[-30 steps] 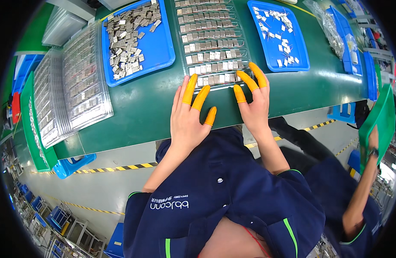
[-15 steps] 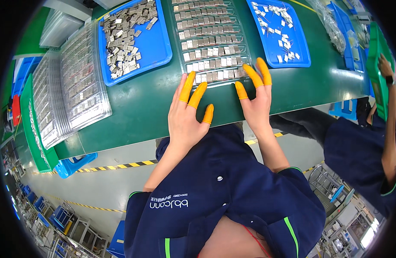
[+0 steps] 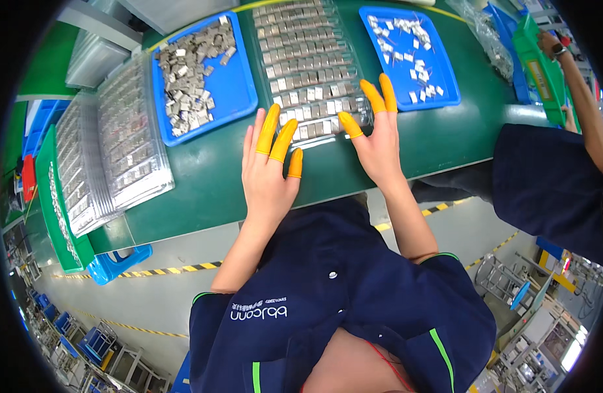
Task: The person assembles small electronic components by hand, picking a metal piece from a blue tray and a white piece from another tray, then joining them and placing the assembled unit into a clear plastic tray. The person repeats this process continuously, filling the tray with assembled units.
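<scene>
A clear plastic blister tray [image 3: 314, 143] lies on the green table in front of me, holding rows of small metal USB-type connectors [image 3: 308, 97]. My left hand [image 3: 270, 183] is at its near left side, fingers spread. My right hand [image 3: 380, 147] is at the near right side, its fingers apart, with the thumb by the nearest rows. Yellow finger cots [image 3: 266, 131] cover the thumb and two fingers of each hand. The fingertips are at the tray's edges; whether they press on it I cannot tell. Neither hand grips anything.
A blue tray [image 3: 239, 98] of loose metal connectors stands left; another blue tray [image 3: 445, 92] holds small white pieces with wires. Stacked clear blister trays [image 3: 141, 190] lie far left beside a green bin [image 3: 78, 252]. At right, a co-worker [image 3: 544, 177] handles a green crate [image 3: 540, 69].
The view has shifted and turned a little. Both my hands have slid slightly farther along the tray's sides. The co-worker's green crate has moved away and tilted.
</scene>
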`<state>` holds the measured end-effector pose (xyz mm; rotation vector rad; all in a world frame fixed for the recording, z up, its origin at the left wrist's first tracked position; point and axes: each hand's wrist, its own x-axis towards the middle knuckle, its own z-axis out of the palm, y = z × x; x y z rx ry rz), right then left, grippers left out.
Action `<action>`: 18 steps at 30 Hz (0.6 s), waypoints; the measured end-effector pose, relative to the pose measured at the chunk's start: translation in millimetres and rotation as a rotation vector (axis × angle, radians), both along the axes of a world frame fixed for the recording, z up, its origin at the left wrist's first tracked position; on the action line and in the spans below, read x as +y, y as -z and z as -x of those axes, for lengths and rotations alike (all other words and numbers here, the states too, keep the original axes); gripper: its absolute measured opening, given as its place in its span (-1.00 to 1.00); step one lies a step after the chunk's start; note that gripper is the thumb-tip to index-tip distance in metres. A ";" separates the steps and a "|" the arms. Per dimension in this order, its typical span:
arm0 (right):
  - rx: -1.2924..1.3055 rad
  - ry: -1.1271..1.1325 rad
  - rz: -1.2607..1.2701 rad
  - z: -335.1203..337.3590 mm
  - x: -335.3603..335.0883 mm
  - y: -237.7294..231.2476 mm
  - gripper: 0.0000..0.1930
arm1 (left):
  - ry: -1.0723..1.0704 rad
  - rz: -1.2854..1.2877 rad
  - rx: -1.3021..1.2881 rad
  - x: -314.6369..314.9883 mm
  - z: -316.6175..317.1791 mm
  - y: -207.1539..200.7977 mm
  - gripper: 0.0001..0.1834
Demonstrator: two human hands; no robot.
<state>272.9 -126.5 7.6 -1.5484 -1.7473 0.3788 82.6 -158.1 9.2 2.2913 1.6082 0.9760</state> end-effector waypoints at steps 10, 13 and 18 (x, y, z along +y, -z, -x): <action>0.013 -0.128 -0.094 26.5 42.9 -40.0 -0.51 | -0.005 0.176 0.124 18.6 21.9 -3.3 -0.24; -0.001 -0.279 -0.169 49.3 82.2 -69.3 -0.56 | -0.005 0.169 0.129 16.9 25.8 -9.7 -0.27; -0.063 -0.408 -0.397 106.8 181.5 -105.6 -0.67 | -0.007 0.146 0.076 21.6 34.0 -2.9 -0.34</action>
